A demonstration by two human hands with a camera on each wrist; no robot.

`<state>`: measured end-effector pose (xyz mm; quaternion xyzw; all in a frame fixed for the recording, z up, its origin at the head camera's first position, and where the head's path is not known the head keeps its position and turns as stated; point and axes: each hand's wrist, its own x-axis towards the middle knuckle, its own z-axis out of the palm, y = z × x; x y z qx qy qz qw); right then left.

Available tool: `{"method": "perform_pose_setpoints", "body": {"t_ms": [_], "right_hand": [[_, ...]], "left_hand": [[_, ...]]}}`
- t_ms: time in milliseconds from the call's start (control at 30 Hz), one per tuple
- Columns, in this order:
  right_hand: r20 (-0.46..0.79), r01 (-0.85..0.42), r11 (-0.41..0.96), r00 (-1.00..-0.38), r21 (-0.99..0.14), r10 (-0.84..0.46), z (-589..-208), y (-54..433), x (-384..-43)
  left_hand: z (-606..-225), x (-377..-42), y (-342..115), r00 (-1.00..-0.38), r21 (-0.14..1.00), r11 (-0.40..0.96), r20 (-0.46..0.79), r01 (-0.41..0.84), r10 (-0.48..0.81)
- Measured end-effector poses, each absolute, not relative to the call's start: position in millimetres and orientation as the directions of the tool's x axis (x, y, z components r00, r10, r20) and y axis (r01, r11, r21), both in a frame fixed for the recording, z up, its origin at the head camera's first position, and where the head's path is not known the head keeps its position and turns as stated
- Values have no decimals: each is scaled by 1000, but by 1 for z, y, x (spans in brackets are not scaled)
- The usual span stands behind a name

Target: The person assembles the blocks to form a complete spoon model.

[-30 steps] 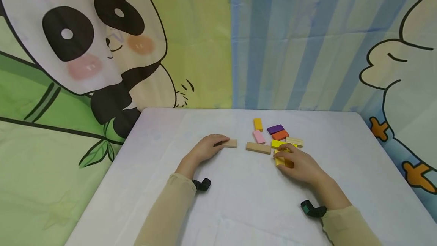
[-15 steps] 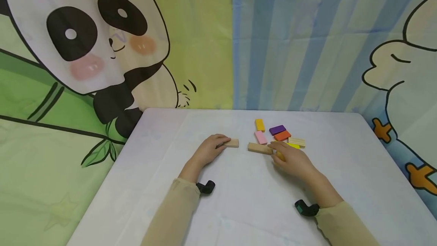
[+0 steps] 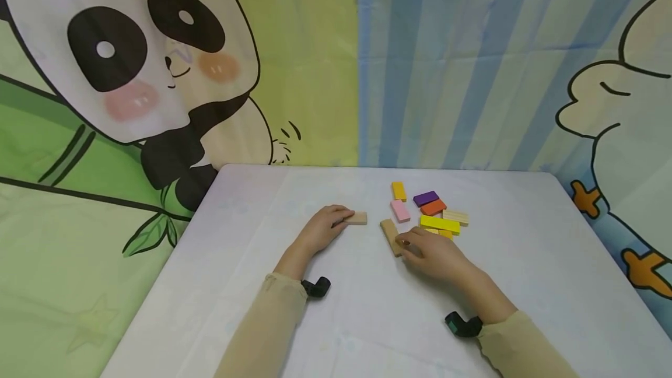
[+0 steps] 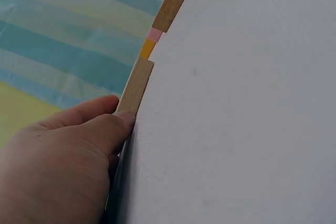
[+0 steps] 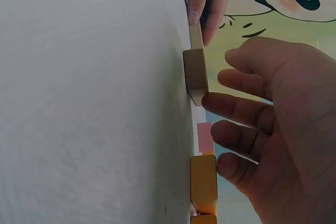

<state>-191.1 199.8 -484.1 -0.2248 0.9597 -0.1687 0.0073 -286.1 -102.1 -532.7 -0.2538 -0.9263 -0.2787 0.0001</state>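
In the head view my left hand (image 3: 320, 232) pinches the left end of a light wooden block (image 3: 358, 219) lying on the table. The left wrist view shows the thumb and fingers on either side of this wooden block (image 4: 135, 87). My right hand (image 3: 441, 255) is at the near end of a second, tan wooden block (image 3: 389, 235), which lies slanted. In the right wrist view the right hand's fingers are spread and loosely bent. One fingertip meets or overlaps the edge of the tan block (image 5: 196, 72); whether it presses there I cannot tell.
Right of the tan block lie a long yellow block (image 3: 440, 225) and partly hidden yellow ones. Behind are pink (image 3: 400, 211), orange-yellow (image 3: 399, 191), purple (image 3: 426, 198), orange-red (image 3: 433, 207) and pale wooden (image 3: 455, 217) blocks. A printed curtain (image 3: 310, 74) hangs behind the white table (image 3: 252, 191).
My right hand has moved left from the yellow blocks to the tan block. That block has turned from lying crosswise to pointing toward me. The left hand has stayed on its block.
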Motion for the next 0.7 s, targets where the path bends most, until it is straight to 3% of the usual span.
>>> {"method": "perform_pose_setpoints", "body": {"t_ms": [233,500,700], "right_hand": [[36,-493,803,-858,-334,-512,-475,198,-208],[-149,-474,822,-831,-315,-536,-477,195,-235],[-131,-470,822,-838,-320,-530,-479,193,-239]], "left_hand": [[-532,-286,-102,-870,509,717,154,476,468],[-532,-287,-102,-877,501,735,111,456,468],[-531,-289,-101,-867,478,736,129,479,480]]}}
